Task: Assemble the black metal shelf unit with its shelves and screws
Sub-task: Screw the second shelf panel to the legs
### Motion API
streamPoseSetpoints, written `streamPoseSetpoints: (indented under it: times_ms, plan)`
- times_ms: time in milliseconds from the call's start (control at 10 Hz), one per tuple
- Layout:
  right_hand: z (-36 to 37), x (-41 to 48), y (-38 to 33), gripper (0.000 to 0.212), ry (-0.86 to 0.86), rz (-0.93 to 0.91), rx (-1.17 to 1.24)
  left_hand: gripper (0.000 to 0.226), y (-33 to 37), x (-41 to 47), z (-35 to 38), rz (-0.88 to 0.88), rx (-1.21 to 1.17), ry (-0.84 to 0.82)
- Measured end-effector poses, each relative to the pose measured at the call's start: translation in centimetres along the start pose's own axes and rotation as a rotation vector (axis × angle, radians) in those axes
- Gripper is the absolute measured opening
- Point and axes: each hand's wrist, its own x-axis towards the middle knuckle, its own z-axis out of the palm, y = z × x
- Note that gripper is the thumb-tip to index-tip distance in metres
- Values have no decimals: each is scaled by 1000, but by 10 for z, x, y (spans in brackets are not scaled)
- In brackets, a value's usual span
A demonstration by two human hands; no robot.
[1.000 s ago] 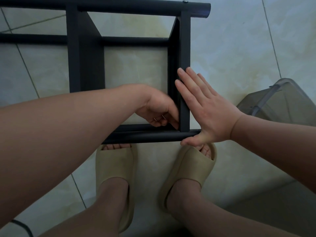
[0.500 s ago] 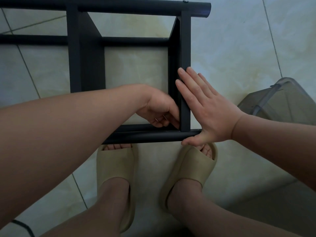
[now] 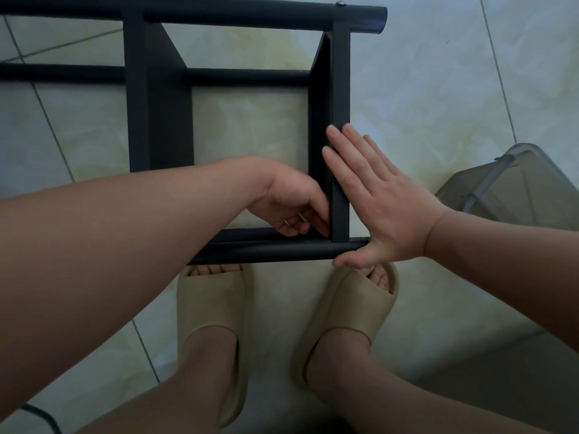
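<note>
- Shelf unit lies on its side on the tile floor. Its right shelf panel runs near-to-far.
- Key joint is where the panel meets the near tube. It sits at the left hand's fingertips, inside the frame, so left is nearer.
- Left fingers are curled. I see small metal glints there, cannot tell if screws.
- Right hand is flat, fingers straight, pressing the panel's outer face.

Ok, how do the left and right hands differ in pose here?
The left hand has curled fingers; the right hand lies flat with straight fingers. The left hand sits at the inner side of the shelf panel; the right hand presses its outer side. Both are at the same lower corner of that panel.
</note>
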Motion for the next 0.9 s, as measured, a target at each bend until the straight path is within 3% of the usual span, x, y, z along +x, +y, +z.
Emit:
streamPoseSetpoints:
  times_ms: [900]
  plan:
    - [0,0,0,129,4,-2,2,20,3,-1,0,58,52,69]
